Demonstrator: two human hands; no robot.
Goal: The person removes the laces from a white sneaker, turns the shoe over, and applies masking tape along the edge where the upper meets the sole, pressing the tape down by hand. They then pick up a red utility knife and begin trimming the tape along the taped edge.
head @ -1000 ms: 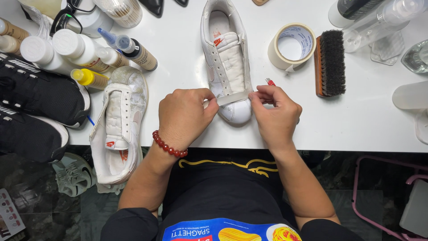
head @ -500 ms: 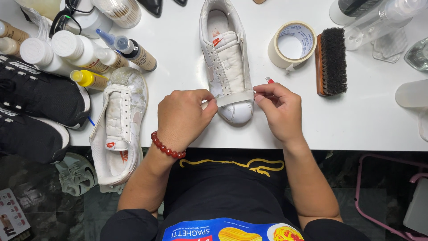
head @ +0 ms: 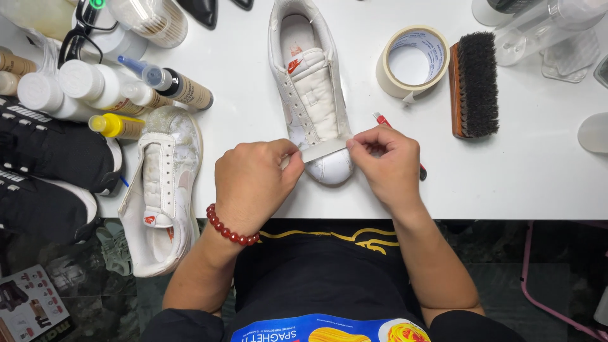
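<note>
Lying toe-first toward the person, a white sneaker [head: 311,95] occupies the middle of the white counter [head: 544,171]. Left of the sneaker, two black shoes [head: 50,171] and a second, dirtier white shoe [head: 161,190] overhang the counter's edge, with capped bottles [head: 82,88] behind them. Right of the sneaker sit a dark-bristled brush [head: 475,85] and a roll of masking tape [head: 413,62]. Both hands meet at the sneaker's toe: the left hand [head: 253,183] and right hand [head: 386,161] each pinch one end of a tape strip [head: 324,150] stretched across the toe. A red pen [head: 381,119] pokes out behind the right hand.
</note>
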